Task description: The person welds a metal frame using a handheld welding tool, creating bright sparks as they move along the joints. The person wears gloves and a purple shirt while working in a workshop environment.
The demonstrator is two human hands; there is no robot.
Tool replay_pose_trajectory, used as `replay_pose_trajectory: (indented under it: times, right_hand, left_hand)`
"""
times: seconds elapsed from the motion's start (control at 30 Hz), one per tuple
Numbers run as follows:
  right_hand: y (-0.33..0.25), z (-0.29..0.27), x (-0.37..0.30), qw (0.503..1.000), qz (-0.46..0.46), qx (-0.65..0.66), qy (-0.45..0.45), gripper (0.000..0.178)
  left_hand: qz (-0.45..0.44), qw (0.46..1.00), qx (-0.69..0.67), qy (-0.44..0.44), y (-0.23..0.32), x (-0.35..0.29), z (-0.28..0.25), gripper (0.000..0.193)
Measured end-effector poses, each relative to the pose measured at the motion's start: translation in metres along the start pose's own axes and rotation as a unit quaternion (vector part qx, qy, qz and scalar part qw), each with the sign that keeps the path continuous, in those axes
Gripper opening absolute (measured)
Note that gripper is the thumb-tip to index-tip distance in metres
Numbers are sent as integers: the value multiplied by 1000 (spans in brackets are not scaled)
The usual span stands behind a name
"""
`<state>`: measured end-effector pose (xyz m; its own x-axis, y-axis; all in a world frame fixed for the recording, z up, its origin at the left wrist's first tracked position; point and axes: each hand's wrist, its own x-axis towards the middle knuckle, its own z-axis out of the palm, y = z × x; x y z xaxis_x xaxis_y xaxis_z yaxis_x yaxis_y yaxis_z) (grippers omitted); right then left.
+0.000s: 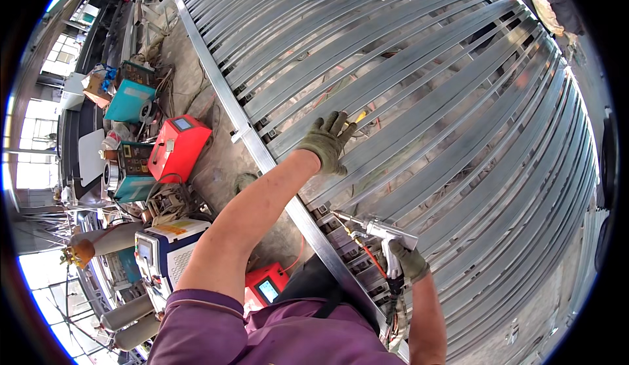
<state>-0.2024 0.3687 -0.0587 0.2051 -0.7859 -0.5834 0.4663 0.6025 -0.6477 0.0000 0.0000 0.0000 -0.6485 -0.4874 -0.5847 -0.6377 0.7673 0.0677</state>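
My left hand (326, 141), in a green work glove, lies with its fingers spread over the flat metal slats (419, 159) near their left ends. In my right hand (411, 262), gloved likewise, is a silver handheld welding gun (392, 232). The fingers wrap round its grip. Its thin nozzle points left, close to where the slat ends meet the long metal side rail (219, 83); whether it touches cannot be made out. An orange hose (376, 260) and dark cables run down from the gun.
Left of the rail stand a red machine (180, 147) with a small screen, teal machines (133, 100) and a blue-white unit (171, 250). Another red box (267, 286) sits close to my body. Gas cylinders (118, 234) lie at lower left. Part of another person (557, 8) shows at the far right.
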Motion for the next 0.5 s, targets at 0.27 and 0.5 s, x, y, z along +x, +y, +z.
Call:
replay_pose_trajectory:
  times: [0.27, 0.5]
  right_hand:
    - [-39, 40, -12, 996, -19, -68, 62, 56]
    - [-80, 65, 1, 981, -64, -156, 94, 35]
  left_hand:
    - [-15, 1000, -6, 0, 3, 6, -3, 132]
    - [-20, 1000, -4, -2, 4, 6, -6, 135]
